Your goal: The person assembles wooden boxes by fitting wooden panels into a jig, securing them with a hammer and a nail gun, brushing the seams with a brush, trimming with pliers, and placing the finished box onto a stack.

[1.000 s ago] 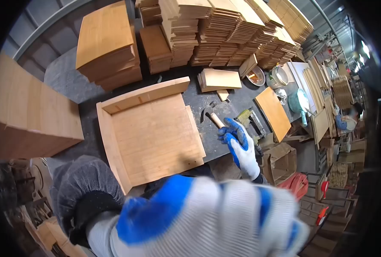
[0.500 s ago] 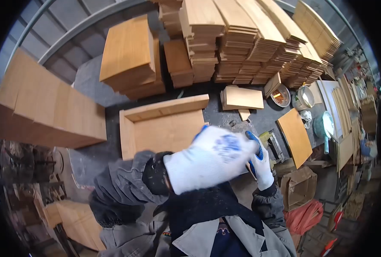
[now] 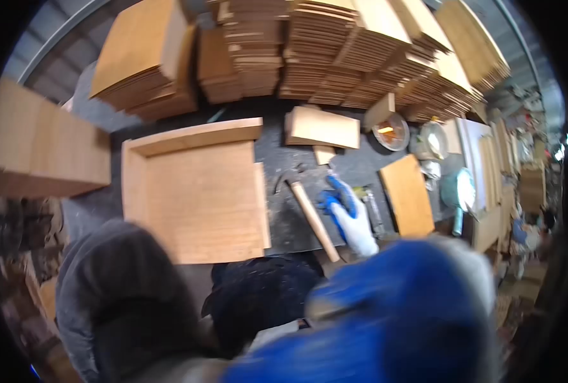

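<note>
My left hand (image 3: 379,313), in a blue and white glove, is large and blurred close to the camera at the bottom; its fingers are smeared, and anything it holds cannot be made out. My right hand (image 3: 354,225), gloved alike, is over the bench's front edge with its fingers apart and nothing visible in them. Just left of it lies a hammer (image 3: 312,217) with a wooden handle, its head toward the back. A wooden panel assembly (image 3: 201,198) with raised strips on its back and left sides lies further left. Right of my right hand is a partly hidden green tool (image 3: 374,210).
Stacked boards (image 3: 341,51) line the back of the dark bench (image 3: 284,236). Another stack (image 3: 44,143) stands at the left. Small boards (image 3: 323,127), a bowl (image 3: 390,132), a bucket (image 3: 429,142), an orange-brown board (image 3: 406,195) and a turquoise pan (image 3: 457,191) are to the right.
My left hand has moved from near my right hand up close to the camera. My right hand has opened out beside the hammer, whose handle now shows in full. The view has shifted.
</note>
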A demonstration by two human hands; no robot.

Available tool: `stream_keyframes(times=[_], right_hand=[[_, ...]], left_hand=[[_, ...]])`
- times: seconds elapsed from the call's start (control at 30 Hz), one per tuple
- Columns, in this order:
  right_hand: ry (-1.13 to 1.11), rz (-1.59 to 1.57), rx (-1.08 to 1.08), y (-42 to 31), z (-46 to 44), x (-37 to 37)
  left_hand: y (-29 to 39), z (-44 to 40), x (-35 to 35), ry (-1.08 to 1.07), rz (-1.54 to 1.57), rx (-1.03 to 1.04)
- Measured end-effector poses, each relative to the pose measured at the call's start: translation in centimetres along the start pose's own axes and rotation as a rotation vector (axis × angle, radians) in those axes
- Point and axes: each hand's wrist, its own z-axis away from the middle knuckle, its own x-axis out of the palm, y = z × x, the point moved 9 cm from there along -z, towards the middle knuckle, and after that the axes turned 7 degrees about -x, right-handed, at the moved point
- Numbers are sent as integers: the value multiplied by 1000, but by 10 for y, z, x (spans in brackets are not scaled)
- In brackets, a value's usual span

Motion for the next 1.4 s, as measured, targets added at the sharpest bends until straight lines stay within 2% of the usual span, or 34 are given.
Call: stream_keyframes(times=[0.07, 0.13, 0.23, 0.4, 0.53, 0.6, 0.63, 0.7, 0.77, 0.83, 0.87, 0.93, 0.97, 1.03, 1.07, 1.13, 1.17, 1.2, 1.27, 1.3, 1.37, 1.4], right_hand=[[-36, -5, 15, 0, -5, 1], [-163, -47, 43, 8, -8, 39], [-155, -120, 14, -4, -15, 47], [-223, -13, -6, 8, -15, 62], [-182, -125, 11, 1, -14, 53], [-177, -271, -38, -14, -10, 52], [-200, -344, -61, -21, -7, 54], [-246, -488, -102, -36, 0, 58], [-265, -637, -140, -50, 5, 60], [-265, -779, -188, -65, 9, 59], [-259, -847, -215, -72, 11, 58], [-266, -973, -230, -87, 21, 72], [-277, -1091, -235, -94, 27, 83], [-292, -1207, -246, -95, 36, 101], [-327, -1282, -170, -83, 40, 116], [-400, -1429, -21, -71, 44, 141], [-407, -1432, -36, -75, 43, 142], [-448, -1311, -42, -80, 44, 148], [-504, -1068, -48, -84, 50, 155], [-498, -1074, -59, -76, 51, 151], [-642, -107, -518, -54, 64, 143], [-666, 403, -708, -39, 71, 140]], left_hand=[[-4, -1, -1, -27, 33, -34], [-21, 25, -9, -79, 8, -178], [-40, 56, -24, -138, -13, -361], [-41, 54, -28, -203, 64, -362], [-40, 49, -27, -241, 123, -371], [-48, 52, -15, -307, 121, -414], [-39, 62, -34, -329, 111, -459], [-40, 63, 7, -328, 2, -197], [-65, 73, 42, -362, 52, -254], [-96, 99, 64, -37, 82, -403], [-99, 108, 88, -44, 75, -396], [-132, 144, 95, 563, 587, -678], [-134, 153, 115, 559, 585, -670], [-144, 171, 194, 441, 1721, -875], [-142, 172, 189, 441, 1715, -867], [-132, 166, 163, 329, 1428, -704], [-126, 163, 153, 274, 1282, -622], [-124, 169, 154, 267, 1270, -613], [-139, 204, 171, 425, 1254, -856], [-148, 219, 175, 504, 1240, -978], [-177, 241, 145, 868, 1451, -937], [-190, 249, 117, 928, 1644, -721]])
